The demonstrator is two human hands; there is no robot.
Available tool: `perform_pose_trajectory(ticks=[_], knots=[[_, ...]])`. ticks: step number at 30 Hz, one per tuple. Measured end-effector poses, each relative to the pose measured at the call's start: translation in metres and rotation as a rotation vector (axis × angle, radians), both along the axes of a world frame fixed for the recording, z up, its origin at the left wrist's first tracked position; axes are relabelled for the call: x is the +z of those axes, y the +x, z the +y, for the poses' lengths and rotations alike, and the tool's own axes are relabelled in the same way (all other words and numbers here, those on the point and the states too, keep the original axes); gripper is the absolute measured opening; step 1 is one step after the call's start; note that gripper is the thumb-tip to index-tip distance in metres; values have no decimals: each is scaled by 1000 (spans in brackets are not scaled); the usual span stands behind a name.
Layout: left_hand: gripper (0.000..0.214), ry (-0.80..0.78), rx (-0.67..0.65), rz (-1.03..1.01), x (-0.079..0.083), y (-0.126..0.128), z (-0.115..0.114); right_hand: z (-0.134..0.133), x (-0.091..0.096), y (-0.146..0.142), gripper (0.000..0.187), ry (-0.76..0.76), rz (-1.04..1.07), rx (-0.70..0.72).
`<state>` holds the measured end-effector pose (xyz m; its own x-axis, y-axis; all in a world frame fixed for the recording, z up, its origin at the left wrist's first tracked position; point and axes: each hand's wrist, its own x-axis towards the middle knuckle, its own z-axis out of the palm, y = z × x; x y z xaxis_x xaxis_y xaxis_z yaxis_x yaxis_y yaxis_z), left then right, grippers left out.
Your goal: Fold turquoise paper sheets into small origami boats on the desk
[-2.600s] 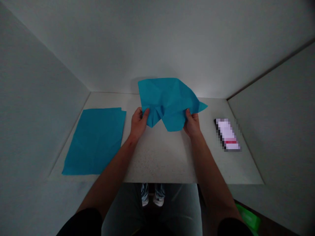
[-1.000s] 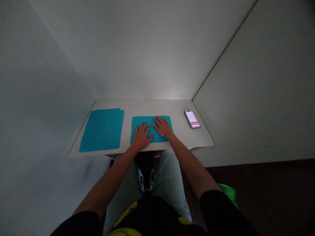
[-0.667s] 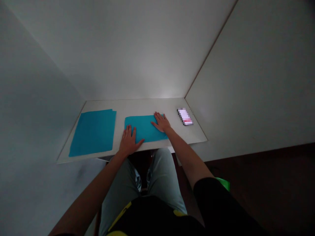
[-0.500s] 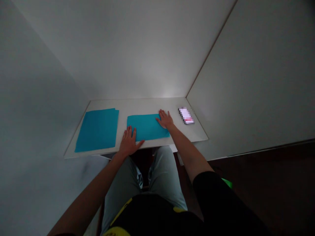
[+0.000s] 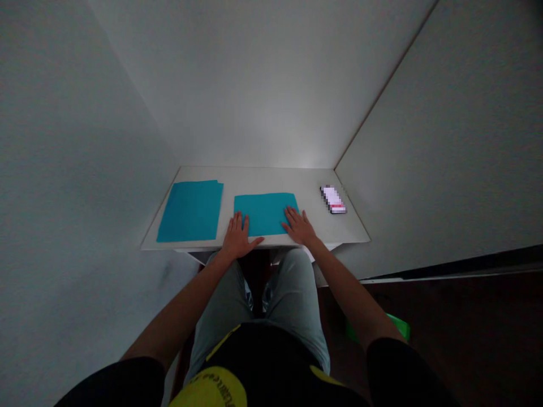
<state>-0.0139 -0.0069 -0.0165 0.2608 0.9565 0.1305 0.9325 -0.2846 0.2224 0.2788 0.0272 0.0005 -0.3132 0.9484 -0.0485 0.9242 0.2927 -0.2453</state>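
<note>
A blue sheet of paper [image 5: 266, 213], about half the size of the sheets beside it and seemingly folded, lies flat on the white table [image 5: 229, 174] in front of me. My left hand [image 5: 238, 237] rests over its near left corner, fingers stretched and thumb pointing right along the table edge. On the near right corner lies my right hand [image 5: 299, 226], palm down with its fingers spread. Neither hand grips anything. Larger blue sheets [image 5: 190, 212] lie stacked on the left part of the table, slightly out of line with each other.
A phone [image 5: 333, 199] with a lit, blurred-out screen lies at the table's right side. Walls stand behind, left and right of the table. My legs [image 5: 292, 294] are under its front edge, and a green object [image 5: 397, 326] is on the dark floor at right.
My right hand has slid from the folded sheet's far right part toward its near right corner. The left hand stays at the near left corner. The camera view has shifted a little.
</note>
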Motion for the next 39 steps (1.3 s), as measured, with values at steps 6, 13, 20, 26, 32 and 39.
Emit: perform_pose_trajectory(ticks=[6,13,20,26,32,39], knots=[[109,-6,-62,31,10,-2,-38,13,6,62,75,100,15,-224],[55,-37,-182,-143,33,-31,-70,-10,-24,65,82,197,274,-356],[23,49,131,-652,100,-64,-4,-11,-20,74,85,260,442,-413],[26,442,392,-729,190,-147,31,-12,-24,71,85,284,385,-374],[33,778,449,-438,245,-190,2,-10,-29,75,79,339,321,-345],[39,546,-47,-253,150,-196,-4,-10,-31,78,76,348,278,-339]])
